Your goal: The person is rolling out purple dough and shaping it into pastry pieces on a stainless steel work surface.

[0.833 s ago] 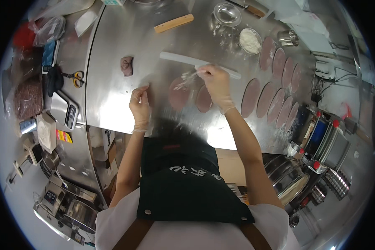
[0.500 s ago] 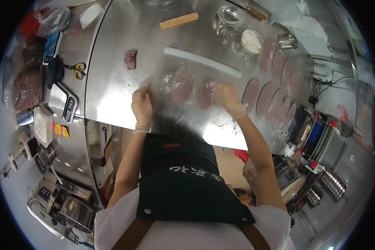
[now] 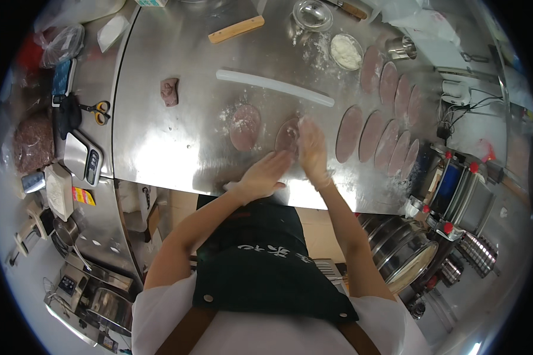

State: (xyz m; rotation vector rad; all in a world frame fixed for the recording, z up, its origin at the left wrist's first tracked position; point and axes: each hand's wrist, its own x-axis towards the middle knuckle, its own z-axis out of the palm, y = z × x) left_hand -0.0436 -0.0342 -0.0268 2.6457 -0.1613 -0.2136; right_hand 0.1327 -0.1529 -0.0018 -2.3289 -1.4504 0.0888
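My left hand reaches inward at the table's near edge, its fingers stretched toward my right hand. The right hand is slightly blurred, held flat with fingers pointing away from me. Clear gloves seem to cover both hands, and I see nothing held in either. Just beyond the fingertips lies a small pinkish-purple dough oval, partly covered by the hands. To its left sits a larger, flour-dusted dough oval. Farther left is a folded dough lump. A long white rod lies beyond the ovals.
Several flattened dough ovals lie in two rows at right. A bowl of flour, a clear bowl and a metal cup stand farther back. A wooden-edged scraper lies at the far side. Scissors and a scale are at left.
My left hand has swung right and forward from the table's left part to beside the right hand. The right hand has moved slightly left and nearer. The whole view has shifted a little.
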